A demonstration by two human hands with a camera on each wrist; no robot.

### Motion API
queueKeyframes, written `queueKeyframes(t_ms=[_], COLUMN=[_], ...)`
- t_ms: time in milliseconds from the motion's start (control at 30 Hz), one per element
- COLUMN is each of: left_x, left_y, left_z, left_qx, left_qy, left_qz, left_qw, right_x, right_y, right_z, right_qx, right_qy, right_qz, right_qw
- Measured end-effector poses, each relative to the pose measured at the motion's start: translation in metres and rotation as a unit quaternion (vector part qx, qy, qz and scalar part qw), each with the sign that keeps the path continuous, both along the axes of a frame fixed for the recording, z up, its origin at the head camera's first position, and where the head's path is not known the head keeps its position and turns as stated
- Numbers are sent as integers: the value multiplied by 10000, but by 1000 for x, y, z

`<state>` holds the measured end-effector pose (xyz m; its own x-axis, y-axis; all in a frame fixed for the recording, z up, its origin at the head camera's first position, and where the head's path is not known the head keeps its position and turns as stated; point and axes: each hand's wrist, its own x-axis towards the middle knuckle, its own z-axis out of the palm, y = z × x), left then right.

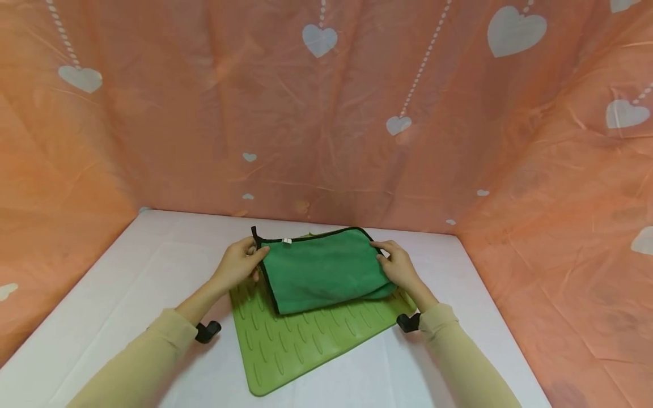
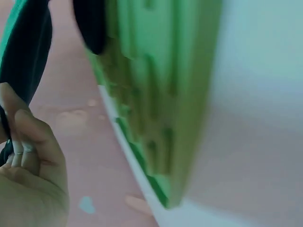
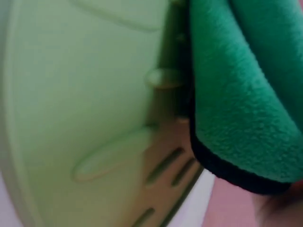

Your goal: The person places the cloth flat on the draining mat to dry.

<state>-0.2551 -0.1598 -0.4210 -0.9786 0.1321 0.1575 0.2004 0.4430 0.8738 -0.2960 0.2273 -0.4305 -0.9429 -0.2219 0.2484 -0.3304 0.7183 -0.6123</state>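
A green cloth (image 1: pixel 326 272) with black edging, a small white tag and a black hanging loop is held up by both hands over a light green ridged mat (image 1: pixel 291 345). My left hand (image 1: pixel 238 263) pinches its upper left corner, thumb on the near face; in the left wrist view the left hand (image 2: pixel 35 165) grips the dark edge. At the right edge my right hand (image 1: pixel 400 265) pinches the cloth between thumb and fingers. In the right wrist view the fuzzy cloth (image 3: pixel 241 104) hangs beside the mat (image 3: pixel 71 118), and most of that hand is hidden behind it.
The mat lies at an angle on a white table (image 1: pixel 183 266). Orange sheeting with white hearts (image 1: pixel 326 113) closes in the back and both sides. A black wrist mount (image 1: pixel 207 331) sticks out by the left sleeve, another black mount (image 1: pixel 408 322) by the right.
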Motion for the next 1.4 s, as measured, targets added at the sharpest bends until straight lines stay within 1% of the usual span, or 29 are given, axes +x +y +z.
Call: queueKeyframes(t_ms=[100, 233, 400, 500, 600, 767, 833, 1000, 1167, 1267, 1333, 1400], left_x=[-9, -20, -32, -39, -43, -46, -47, -46, -46, -45, -43, -39], left_y=[-4, -10, -17, -21, -24, -26, -26, -25, -24, -23, -23, -24], left_z=[-8, -15, -22, -24, -26, -28, -28, -26, -26, -26, -25, -24], left_qx=[-406, -926, -1578, -1865, -2175, -2484, -2583, -2696, -2795, -2837, -2828, -2799], left_qy=[-76, -133, -161, -307, -448, -663, -683, -603, -497, -403, -318, -194], left_qz=[-46, -173, -172, -102, -24, 24, 43, 40, -69, -82, -31, 32], left_qw=[9991, 9955, 9872, 9819, 9750, 9664, 9636, 9611, 9588, 9580, 9587, 9598], right_x=[-7, -18, -29, -34, -38, -45, -47, -47, -46, -43, -40, -35], right_y=[-1, -2, -6, -10, -14, -19, -20, -21, -20, -19, -17, -14], right_z=[-6, -15, -21, -21, -20, -23, -24, -24, -25, -22, -19, -14], right_qx=[201, 380, 571, 687, 802, 1041, 1140, 1239, 1408, 1229, 954, 672], right_qy=[-56, -54, -138, -209, -265, -606, -762, -1040, -1055, -1124, -1193, -1107], right_qz=[181, 474, 718, 848, 946, 965, 971, 1027, 1129, 1125, 1079, 995], right_qw=[9996, 9981, 9957, 9938, 9919, 9880, 9858, 9815, 9779, 9796, 9824, 9866])
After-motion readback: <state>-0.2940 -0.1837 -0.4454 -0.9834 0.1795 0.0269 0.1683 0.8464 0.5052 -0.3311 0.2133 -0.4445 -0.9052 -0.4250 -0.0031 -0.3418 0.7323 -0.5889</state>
